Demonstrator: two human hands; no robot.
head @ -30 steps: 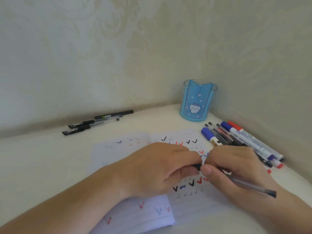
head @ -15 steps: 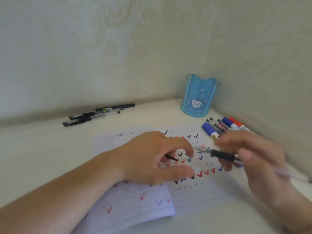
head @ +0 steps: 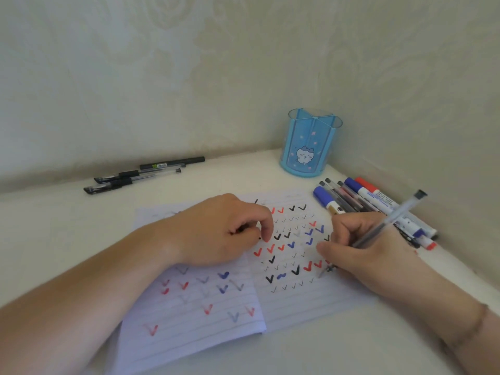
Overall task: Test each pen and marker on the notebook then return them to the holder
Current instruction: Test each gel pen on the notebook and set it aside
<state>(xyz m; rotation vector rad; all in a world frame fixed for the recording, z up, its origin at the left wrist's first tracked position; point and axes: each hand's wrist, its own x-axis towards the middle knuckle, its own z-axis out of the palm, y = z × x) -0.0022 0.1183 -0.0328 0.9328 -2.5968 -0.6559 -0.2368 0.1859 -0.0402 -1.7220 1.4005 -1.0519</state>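
An open lined notebook (head: 297,299) covered in red, blue and black ticks lies in front of me. My right hand (head: 362,253) grips a clear gel pen (head: 389,220) in writing pose, its tip down on the right page. My left hand (head: 224,231) rests on the notebook's middle, fingers curled round a small black pen cap (head: 240,230), mostly hidden. The blue pen holder (head: 309,143) stands at the back right and looks empty. Several pens and markers (head: 359,201) lie in a bunch right of the notebook.
Three black pens (head: 140,174) lie side by side at the back left near the wall. Walls close the desk at the back and on the right, forming a corner behind the holder.
The pen's cap came off into my left hand. My right hand swung the pen round into a writing grip and lowered its tip onto the right page.
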